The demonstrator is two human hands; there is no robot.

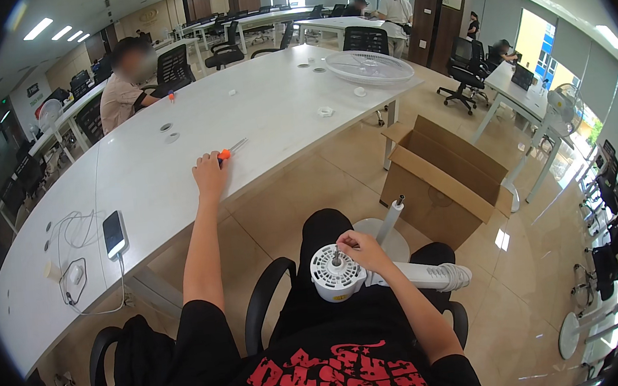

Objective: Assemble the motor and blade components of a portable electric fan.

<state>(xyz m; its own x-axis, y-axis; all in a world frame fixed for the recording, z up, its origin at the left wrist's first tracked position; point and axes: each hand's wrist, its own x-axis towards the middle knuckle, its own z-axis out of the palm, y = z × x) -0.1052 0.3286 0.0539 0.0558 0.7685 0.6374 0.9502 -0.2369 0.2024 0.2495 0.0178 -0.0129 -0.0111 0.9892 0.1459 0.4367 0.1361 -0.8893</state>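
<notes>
My left hand (209, 174) reaches out to the near edge of the white table, its fingers closed around the handle of a screwdriver (225, 155) with an orange grip. The metal shank lies pointing away from me over the tabletop. On my lap rests a white fan motor housing (338, 286), its slotted face and metal shaft (337, 259) turned upward. Beside that shaft my right hand (362, 249) has its fingertips pinched; whether they grip the shaft or a small part is hidden. A white fan neck (421, 276) with a coiled cord extends right from the motor.
The white table (270, 86) carries a round fan guard (369, 67), small white parts (325, 111), and a phone (115, 234) with cables. An open cardboard box (434, 189) stands right, near a white stand pole (391, 219). Another person (124, 91) sits across the table.
</notes>
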